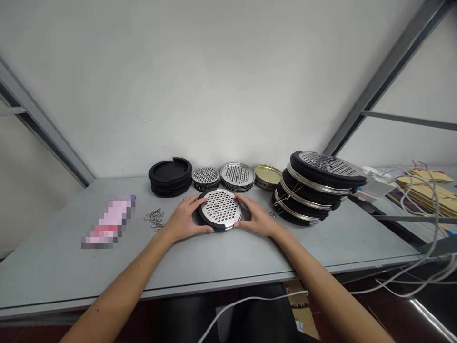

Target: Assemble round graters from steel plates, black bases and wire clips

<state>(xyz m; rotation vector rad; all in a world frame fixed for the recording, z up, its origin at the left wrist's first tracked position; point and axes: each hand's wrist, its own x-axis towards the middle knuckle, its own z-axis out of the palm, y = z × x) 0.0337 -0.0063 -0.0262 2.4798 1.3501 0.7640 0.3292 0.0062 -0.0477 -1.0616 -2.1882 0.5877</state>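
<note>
The fingers of my left hand (186,216) curl round the left side of a round slotted silver metal disc (221,208) and the round black holder (218,226) rimming it; those of my right hand (257,216) press its right edge. Both are clamped on it from opposite sides, presumably so it stays level, at the centre of the frame on the grey counter (228,262). Just left lie loose small metal rings (155,217), probably kept there for easy reach. Behind, sorted by kind, I have a stack of round black holders (170,188), rough-punched silver discs (206,175), slotted silver discs (237,175) and gold-coloured discs (267,175). Right of centre rises a tall black-and-silver stack (309,190), seemingly set aside from my working space; a blurred pink object (110,221) lies well apart, left of centre.
</note>
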